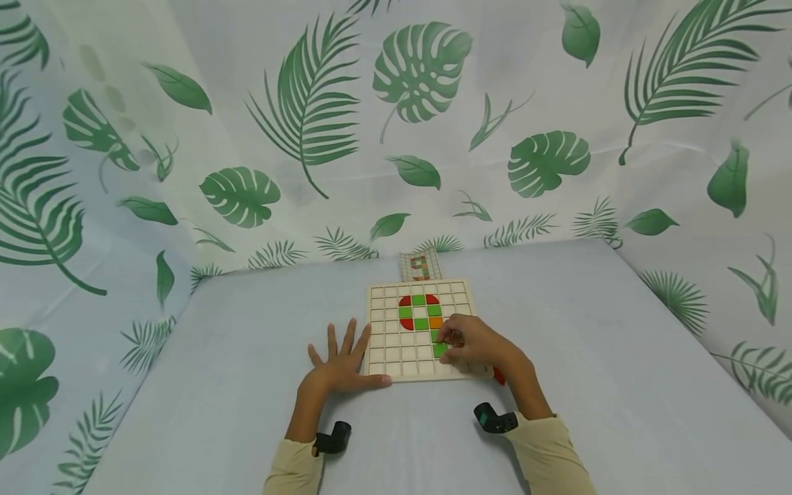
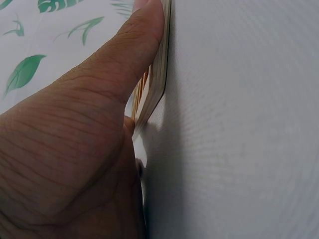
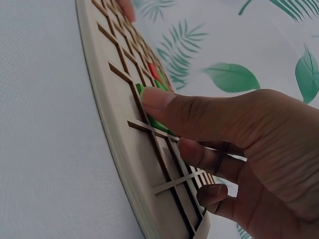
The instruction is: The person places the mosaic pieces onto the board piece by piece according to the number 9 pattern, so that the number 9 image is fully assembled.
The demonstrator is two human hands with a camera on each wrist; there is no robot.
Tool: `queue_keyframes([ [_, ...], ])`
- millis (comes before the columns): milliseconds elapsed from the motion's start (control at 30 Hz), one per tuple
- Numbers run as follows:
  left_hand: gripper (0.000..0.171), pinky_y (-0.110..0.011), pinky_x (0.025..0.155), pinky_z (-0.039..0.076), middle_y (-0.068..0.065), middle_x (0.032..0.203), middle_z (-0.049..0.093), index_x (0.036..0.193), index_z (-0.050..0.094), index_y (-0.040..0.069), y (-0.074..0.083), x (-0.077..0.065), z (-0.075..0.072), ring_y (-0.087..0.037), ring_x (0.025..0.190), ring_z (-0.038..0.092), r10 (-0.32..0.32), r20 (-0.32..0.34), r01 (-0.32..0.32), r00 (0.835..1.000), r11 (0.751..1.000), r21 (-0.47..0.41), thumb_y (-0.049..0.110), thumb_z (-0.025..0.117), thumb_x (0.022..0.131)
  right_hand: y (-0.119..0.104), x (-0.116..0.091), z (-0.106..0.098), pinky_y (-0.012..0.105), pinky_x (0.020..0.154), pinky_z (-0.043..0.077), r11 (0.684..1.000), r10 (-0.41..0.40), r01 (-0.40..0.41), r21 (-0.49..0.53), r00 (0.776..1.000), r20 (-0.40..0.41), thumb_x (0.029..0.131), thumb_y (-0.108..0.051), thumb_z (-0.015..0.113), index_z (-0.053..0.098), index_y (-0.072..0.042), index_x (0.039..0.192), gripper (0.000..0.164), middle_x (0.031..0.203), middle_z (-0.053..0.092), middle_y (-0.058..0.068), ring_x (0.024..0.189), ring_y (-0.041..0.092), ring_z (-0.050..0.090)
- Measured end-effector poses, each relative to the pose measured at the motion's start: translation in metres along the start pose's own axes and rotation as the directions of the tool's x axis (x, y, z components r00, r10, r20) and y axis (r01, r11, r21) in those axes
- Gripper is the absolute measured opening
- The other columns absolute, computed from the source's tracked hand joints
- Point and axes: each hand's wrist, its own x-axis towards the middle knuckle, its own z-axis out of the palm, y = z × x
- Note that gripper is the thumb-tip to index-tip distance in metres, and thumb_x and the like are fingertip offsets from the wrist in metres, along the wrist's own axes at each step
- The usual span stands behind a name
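A wooden grid board [image 1: 386, 354] lies on the table with red, green and orange tiles set in a ring, and more green ones run down below the orange tile [image 1: 436, 322]. My right hand [image 1: 473, 340] is over the board's right half, thumb and forefinger at the lowest green tile [image 1: 440, 350], pinching it at its cell. In the right wrist view the thumb lies against the green tile [image 3: 160, 124], and the other fingers curl in. My left hand [image 1: 340, 364] rests spread at the board's left side, its thumb [image 2: 142, 35] along the front edge.
Behind the board stands a small pattern card [image 1: 421, 266] showing a similar coloured figure on a grid. A red piece [image 1: 498, 376] lies by the board's front right corner, partly hidden by the right wrist. A leaf-printed curtain [image 1: 346, 137] encloses the pale table [image 1: 204, 385].
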Motion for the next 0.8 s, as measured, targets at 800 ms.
queue_keyframes([
  [800, 0.112, -0.081, 0.102, -0.005, -0.012, 0.166, -0.005, 0.159, 0.010, 0.023, -0.002, 0.002, 0.002, -0.049, 0.147, -0.018, 0.007, -0.005, -0.007, 1.000, 1.000, -0.006, 0.074, 0.064, 0.075, 0.007, -0.019, -0.021, 0.026, 0.072, 0.048, 0.986, 0.162, -0.159, 0.051, 0.985, -0.057, 0.085, -0.015, 0.076, 0.067, -0.006, 0.103, 0.023, 0.088, 0.062, 0.001, 0.083, 0.016, 0.054],
])
